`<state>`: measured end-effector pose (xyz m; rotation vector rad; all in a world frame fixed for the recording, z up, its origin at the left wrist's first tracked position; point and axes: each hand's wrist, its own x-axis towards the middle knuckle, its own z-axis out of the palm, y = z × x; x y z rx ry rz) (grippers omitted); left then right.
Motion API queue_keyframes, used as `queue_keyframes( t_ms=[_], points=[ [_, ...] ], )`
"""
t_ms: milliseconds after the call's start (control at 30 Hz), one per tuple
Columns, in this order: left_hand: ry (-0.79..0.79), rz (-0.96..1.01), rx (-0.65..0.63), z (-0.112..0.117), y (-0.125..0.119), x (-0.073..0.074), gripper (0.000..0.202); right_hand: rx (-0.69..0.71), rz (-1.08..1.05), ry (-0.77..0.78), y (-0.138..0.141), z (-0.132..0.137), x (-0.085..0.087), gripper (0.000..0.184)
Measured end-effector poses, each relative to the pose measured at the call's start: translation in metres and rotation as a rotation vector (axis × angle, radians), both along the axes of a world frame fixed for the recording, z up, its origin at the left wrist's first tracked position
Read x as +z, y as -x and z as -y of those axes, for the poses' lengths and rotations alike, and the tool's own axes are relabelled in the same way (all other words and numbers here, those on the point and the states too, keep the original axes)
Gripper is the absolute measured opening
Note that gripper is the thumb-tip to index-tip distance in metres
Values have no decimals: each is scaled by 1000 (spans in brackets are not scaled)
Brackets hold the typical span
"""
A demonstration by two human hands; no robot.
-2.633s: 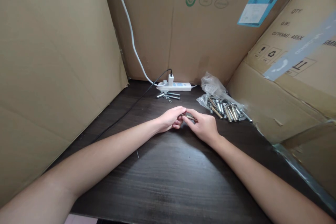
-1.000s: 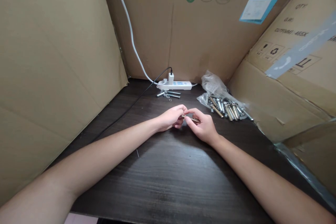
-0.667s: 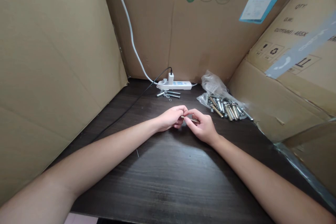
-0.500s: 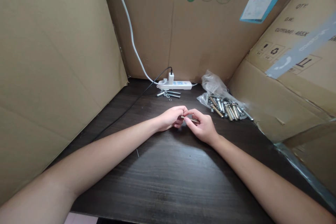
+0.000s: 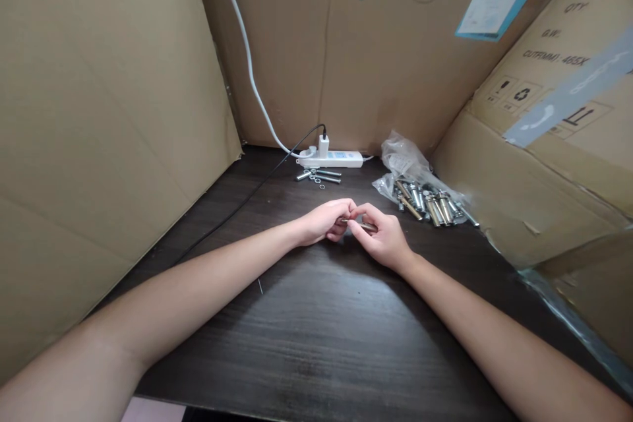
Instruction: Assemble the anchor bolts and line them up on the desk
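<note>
Both of my hands meet over the middle of the dark wooden table (image 5: 316,336). My right hand (image 5: 384,239) pinches a thin metal bolt (image 5: 362,225) that lies roughly level and points left. My left hand (image 5: 324,221) closes its fingertips on the bolt's left end. What sits on that end is hidden by my fingers. Behind and to the right lies a pile of metal anchor bolts (image 5: 432,206) on a clear plastic bag (image 5: 403,161).
A white power strip (image 5: 332,158) with a plugged charger, a white cable (image 5: 247,59) and a black cable (image 5: 247,198) sits at the back. A few loose bolts and washers (image 5: 316,177) lie before it. Cardboard boxes (image 5: 99,119) wall in the left, back and right.
Both hands stay on the bolt with only small finger movements. The view has shifted slightly.
</note>
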<state>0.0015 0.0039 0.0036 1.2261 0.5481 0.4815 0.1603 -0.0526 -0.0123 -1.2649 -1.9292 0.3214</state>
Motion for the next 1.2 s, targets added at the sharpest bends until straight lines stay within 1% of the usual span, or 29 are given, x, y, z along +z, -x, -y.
queue_keyframes(
  t_ms=[167,300,433,533,633,800,900,967,1000,1100,1133,1200],
  points=[
    [-13,-12,-26,3,-1,1,16,-35,-28,-6,0,0,-1,16],
    [-125,-41,-30,4,-3,1,24,-27,-62,18,0,-2,-1,19],
    [-287,-96,51,5,-4,-4,24,-26,-32,83,1,-2,0,21],
    [-405,-102,111,7,-5,-6,23,-69,3,104,3,-2,1,22],
    [-497,-130,163,6,-4,-7,26,-120,43,101,2,-2,3,21],
    [-717,-204,340,-10,3,-9,28,-219,41,131,-8,-8,4,19],
    [-839,-255,341,-19,9,-9,24,-232,58,131,-13,-12,2,25],
    [-875,-269,333,-23,11,-9,22,-235,58,116,-15,-13,1,25],
    [-884,-260,353,-24,13,-8,22,-241,48,107,-16,-13,1,24],
    [-909,-223,473,-28,18,-6,23,-264,-4,87,-18,-15,1,22],
    [-923,-240,496,-30,20,-6,23,-267,-18,84,-19,-15,1,22],
    [-959,-342,482,-34,24,-6,22,-267,-26,82,-20,-16,0,20]
  ],
)
